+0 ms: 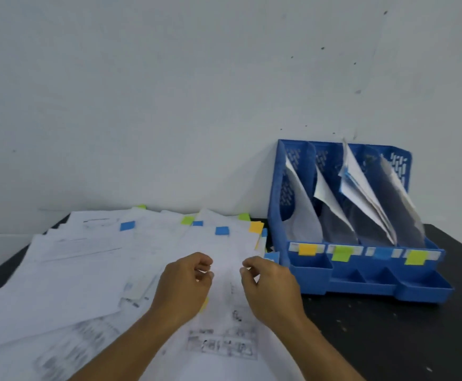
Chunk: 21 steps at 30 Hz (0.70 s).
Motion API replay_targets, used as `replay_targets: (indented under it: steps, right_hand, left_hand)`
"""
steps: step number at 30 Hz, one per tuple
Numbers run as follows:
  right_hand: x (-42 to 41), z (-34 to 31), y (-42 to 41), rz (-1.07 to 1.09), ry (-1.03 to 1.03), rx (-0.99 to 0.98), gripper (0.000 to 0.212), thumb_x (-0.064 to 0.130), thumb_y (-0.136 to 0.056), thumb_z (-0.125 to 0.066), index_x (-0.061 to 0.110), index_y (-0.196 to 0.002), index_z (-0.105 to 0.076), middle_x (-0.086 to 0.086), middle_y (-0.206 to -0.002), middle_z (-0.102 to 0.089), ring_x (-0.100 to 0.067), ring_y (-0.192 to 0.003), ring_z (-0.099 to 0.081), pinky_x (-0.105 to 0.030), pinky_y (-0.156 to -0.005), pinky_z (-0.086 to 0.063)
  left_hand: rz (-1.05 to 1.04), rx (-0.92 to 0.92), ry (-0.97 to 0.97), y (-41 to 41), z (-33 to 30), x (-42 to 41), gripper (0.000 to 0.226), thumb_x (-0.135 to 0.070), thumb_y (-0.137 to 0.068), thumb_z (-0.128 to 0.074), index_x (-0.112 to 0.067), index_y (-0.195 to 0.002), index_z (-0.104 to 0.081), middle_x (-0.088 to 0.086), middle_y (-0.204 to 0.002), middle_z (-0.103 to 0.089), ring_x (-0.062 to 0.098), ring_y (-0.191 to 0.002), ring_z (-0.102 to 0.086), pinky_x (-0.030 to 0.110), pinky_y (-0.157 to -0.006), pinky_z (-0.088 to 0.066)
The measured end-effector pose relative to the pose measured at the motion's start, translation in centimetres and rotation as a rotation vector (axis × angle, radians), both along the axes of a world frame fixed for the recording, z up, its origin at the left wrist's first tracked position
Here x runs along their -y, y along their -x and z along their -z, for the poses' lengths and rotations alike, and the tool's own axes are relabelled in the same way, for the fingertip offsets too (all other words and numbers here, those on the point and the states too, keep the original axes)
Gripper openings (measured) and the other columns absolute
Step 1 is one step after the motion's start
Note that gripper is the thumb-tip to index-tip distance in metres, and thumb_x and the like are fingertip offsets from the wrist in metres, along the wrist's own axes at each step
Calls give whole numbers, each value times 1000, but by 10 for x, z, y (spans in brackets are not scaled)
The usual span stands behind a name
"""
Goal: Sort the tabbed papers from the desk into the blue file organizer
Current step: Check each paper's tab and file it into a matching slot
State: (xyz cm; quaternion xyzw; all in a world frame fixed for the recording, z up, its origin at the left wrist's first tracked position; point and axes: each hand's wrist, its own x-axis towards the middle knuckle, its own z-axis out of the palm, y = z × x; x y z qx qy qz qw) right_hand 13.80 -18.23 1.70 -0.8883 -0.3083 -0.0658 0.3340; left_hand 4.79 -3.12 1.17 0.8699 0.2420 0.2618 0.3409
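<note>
White printed papers [92, 270] with blue, green and orange tabs lie spread over the left of a black desk [389, 339]. The blue file organizer [361, 273] stands at the right against the wall, its several slots holding leaning sheets, with orange, green, blue and yellow-green labels along the front. My left hand [186, 284] and my right hand [271, 287] hover over the pile's right part, fingers curled and pinching at the near area of a top sheet [227, 251] with a blue tab [222, 230]. Whether the sheet is lifted is unclear.
A pale wall [197, 92] rises right behind the desk and organizer. Small open trays [422, 284] run along the organizer's front. Bare black desk shows in front of and to the right of the organizer.
</note>
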Motion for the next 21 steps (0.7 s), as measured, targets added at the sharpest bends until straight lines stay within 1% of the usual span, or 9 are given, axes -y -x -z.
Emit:
replay_targets:
  steps: [2, 4, 7, 10, 13, 15, 17, 19, 21]
  right_hand:
    - [-12, 3, 5, -35, 52, -47, 28, 42, -101, -49, 33, -123, -64, 13, -114, -69, -7, -94, -63, -24, -79, -52]
    - [-20, 8, 9, -57, 99, -45, 28, 42, -101, -48, 32, -121, -64, 13, -113, -69, -9, -95, -63, -26, -81, -53]
    - [-28, 16, 12, -63, 141, -19, 27, 40, -101, -47, 32, -119, -65, 11, -112, -69, -11, -97, -62, -26, -82, -51]
    - [-36, 22, 17, -66, 131, -10, 25, 38, -101, -47, 31, -116, -66, 10, -110, -70, -13, -98, -61, -28, -83, -50]
    - [-39, 27, 22, -63, 90, -7, 23, 35, -100, -51, 29, -113, -69, 8, -106, -71, -15, -95, -62, -29, -82, -50]
    - [-38, 32, 24, -73, 66, -20, 23, 33, -99, -54, 27, -114, -70, 7, -104, -71, -15, -95, -61, -31, -83, -50]
    - [-35, 36, 25, -91, 40, -43, 23, 31, -98, -57, 26, -115, -71, 8, -102, -70, -13, -94, -60, -31, -85, -50]
    - [-32, 39, 25, -103, 12, -51, 22, 30, -97, -59, 25, -114, -72, 9, -99, -69, -11, -90, -59, -28, -84, -49]
    - [-31, 39, 25, -110, -14, -50, 21, 27, -96, -61, 23, -113, -72, 10, -97, -68, -8, -87, -58, -23, -82, -46]
  left_hand:
    - [-64, -64, -80, 18, 5, -20, 17, -24, -86, -69, -32, -102, -67, -12, -99, -69, 6, -94, -63, 20, -81, -48]
    - [-135, -153, -194, 33, 6, -37, 28, -31, -88, -65, -32, -116, -63, -10, -117, -64, 12, -113, -53, 26, -95, -43]
    - [-251, -307, -304, 54, 9, -59, 50, -44, -89, -59, -33, -136, -47, -7, -144, -44, 18, -135, -32, 33, -108, -32]
    - [-370, -417, -258, 71, 17, -73, 66, -54, -89, -54, -32, -146, -31, -1, -157, -25, 27, -146, -12, 46, -117, -18]
    - [-403, -295, -109, 82, 26, -78, 76, -56, -84, -61, -25, -147, -32, 4, -154, -32, 29, -145, -18, 50, -117, -21]
    - [-364, -205, 7, 89, 28, -81, 85, -54, -78, -70, -21, -147, -32, 5, -152, -34, 26, -143, -23, 47, -115, -27]
    - [-309, -200, 95, 97, 26, -83, 90, -52, -74, -76, -23, -147, -32, 2, -151, -33, 21, -141, -26, 41, -113, -31]
    - [-254, -233, 126, 104, 24, -88, 82, -49, -72, -79, -25, -141, -41, -2, -143, -39, 17, -134, -36, 34, -109, -34]
    - [-209, -230, 100, 110, 23, -93, 57, -44, -74, -79, -26, -122, -55, -9, -125, -52, 11, -119, -48, 25, -98, -39]
